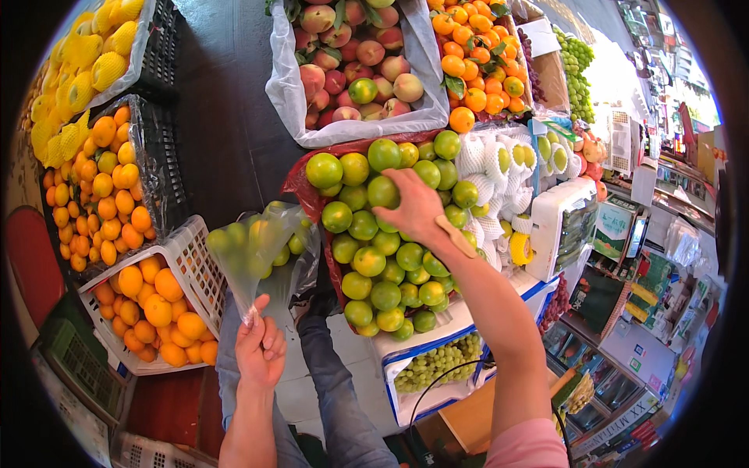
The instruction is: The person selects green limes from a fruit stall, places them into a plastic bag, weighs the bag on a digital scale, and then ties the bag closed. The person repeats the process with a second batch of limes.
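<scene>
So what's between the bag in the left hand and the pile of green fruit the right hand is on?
Head view: between the clear plastic bag and the green citrus pile shows only the pile's red liner edge and dark floor.

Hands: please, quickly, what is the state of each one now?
Left hand: closed, holding up a clear plastic bag with green fruits inside.
Right hand: fingers spread, resting on a green fruit in the pile.

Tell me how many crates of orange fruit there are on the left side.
2: a black crate further back, heaped with oranges, and a white basket nearer, just left of the left hand holding the bag. More may be hidden.
</scene>
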`<state>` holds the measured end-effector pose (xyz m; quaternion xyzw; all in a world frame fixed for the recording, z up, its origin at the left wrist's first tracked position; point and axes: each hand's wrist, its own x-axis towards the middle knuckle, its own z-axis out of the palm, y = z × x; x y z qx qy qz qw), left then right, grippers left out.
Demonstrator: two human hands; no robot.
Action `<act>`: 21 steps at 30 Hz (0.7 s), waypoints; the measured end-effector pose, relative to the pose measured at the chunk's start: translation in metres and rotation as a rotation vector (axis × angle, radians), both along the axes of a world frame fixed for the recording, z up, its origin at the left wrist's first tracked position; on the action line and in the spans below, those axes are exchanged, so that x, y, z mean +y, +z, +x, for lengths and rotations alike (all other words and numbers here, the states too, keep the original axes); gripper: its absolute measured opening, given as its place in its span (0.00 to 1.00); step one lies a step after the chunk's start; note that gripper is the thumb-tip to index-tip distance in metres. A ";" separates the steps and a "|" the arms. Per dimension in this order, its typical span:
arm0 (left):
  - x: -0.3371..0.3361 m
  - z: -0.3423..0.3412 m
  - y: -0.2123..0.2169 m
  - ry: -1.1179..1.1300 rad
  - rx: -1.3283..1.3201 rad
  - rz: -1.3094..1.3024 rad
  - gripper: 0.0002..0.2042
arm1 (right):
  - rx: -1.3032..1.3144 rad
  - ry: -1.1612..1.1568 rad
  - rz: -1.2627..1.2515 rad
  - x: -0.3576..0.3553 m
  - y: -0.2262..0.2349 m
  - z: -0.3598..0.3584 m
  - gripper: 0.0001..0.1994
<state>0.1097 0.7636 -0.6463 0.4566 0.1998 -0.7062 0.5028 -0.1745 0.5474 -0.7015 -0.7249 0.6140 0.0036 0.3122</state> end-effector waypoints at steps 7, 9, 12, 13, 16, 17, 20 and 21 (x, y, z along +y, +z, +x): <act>0.001 -0.003 0.000 -0.008 -0.019 0.009 0.15 | -0.074 -0.051 0.098 0.047 -0.015 0.007 0.28; 0.002 -0.003 0.001 -0.008 -0.017 0.007 0.15 | -0.010 -0.063 0.202 0.077 -0.011 0.006 0.29; 0.003 -0.003 0.000 -0.003 -0.010 0.000 0.15 | 0.084 0.039 0.307 0.120 -0.010 0.006 0.33; 0.003 -0.003 0.000 -0.005 -0.004 -0.002 0.15 | 0.054 0.039 0.221 0.125 -0.013 0.006 0.34; 0.005 -0.004 -0.002 -0.003 0.017 -0.009 0.15 | 0.045 0.020 0.176 0.132 -0.018 0.006 0.34; 0.007 -0.004 -0.003 0.011 0.039 -0.036 0.15 | 0.011 -0.044 0.192 0.131 -0.018 0.007 0.32; 0.010 -0.003 -0.003 0.009 0.045 -0.039 0.15 | -0.200 -0.318 0.124 0.134 -0.007 0.010 0.19; 0.011 -0.004 -0.003 -0.005 0.023 -0.016 0.15 | -0.401 -0.549 0.308 0.137 -0.001 0.013 0.19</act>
